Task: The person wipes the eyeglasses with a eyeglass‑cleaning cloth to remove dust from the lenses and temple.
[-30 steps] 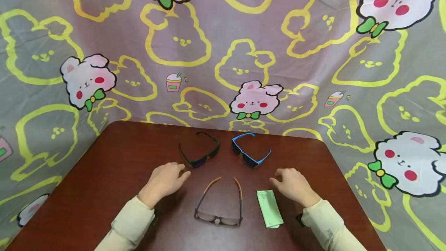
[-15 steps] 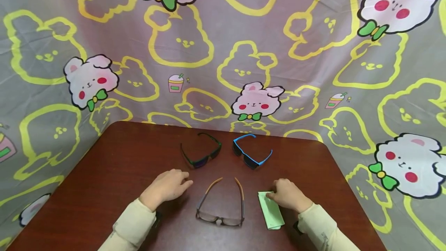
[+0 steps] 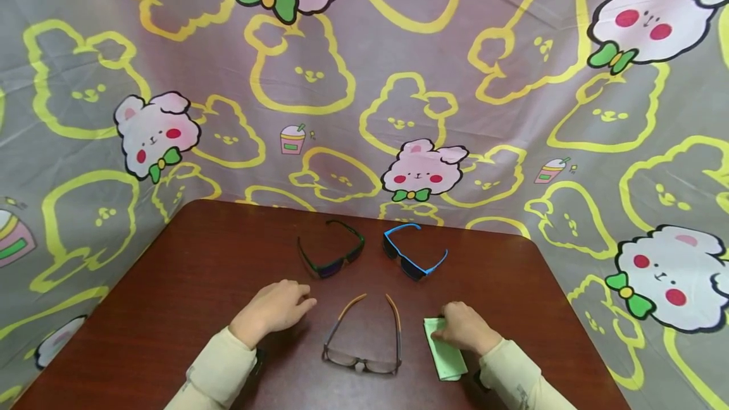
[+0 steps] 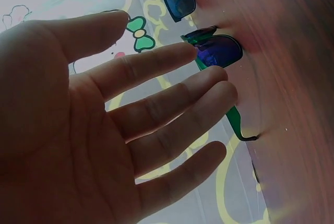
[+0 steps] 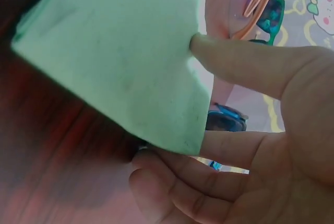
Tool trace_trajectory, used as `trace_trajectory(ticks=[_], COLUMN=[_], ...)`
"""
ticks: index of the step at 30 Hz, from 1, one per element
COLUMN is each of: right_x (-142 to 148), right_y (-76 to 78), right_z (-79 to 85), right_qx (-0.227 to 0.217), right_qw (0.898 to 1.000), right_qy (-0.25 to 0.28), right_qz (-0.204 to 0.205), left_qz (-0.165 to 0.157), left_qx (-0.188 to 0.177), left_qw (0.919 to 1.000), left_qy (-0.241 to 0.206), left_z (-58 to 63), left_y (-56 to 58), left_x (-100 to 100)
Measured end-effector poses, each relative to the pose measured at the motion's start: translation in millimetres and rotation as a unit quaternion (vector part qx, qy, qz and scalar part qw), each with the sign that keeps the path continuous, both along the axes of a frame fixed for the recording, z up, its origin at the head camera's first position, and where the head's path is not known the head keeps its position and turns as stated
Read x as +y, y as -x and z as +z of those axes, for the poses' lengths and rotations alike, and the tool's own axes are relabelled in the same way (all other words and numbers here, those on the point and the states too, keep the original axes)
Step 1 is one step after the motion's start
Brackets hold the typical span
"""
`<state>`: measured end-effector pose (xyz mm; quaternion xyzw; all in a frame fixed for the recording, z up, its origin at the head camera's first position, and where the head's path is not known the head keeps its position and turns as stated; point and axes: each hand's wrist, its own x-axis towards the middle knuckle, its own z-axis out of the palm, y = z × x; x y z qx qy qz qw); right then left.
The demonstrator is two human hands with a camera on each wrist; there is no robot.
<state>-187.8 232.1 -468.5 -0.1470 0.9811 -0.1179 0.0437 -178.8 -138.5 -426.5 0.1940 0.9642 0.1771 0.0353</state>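
Head view: the right hand [image 3: 466, 329] pinches a folded green cloth [image 3: 447, 359], toward the right edge of the table [image 3: 529, 309]. Left wrist view: the left hand [image 4: 88, 125], fingers extended, holds nothing. Right wrist view: the cloth, presumably light, soft and unbreakable, is best gripped through all layers at its margin.

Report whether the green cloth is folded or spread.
Folded: the green cloth, pinched by the right hand, shows offset layers at its near edge.
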Motion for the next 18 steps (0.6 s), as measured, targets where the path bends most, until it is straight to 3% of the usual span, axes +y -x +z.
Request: trace_trajectory(ticks=[12,18], right_x=[-5.5,-5.6], right_y=[-3.4,-5.5], right_z=[1.5,-1.1], right_qx=[-0.006,-0.011], right_qw=[1.0,1.0], right_qy=[-0.007,0.008], right_qz=[-0.005,0.014], left_qz=[-0.004,-0.005], left_qx=[0.005,0.001], left_qw=[1.0,1.0], left_qy=[-0.003,-0.006], left_z=[0.6,-1.8], left_y=[-2.4,-4.0], left_x=[-0.9,-0.8])
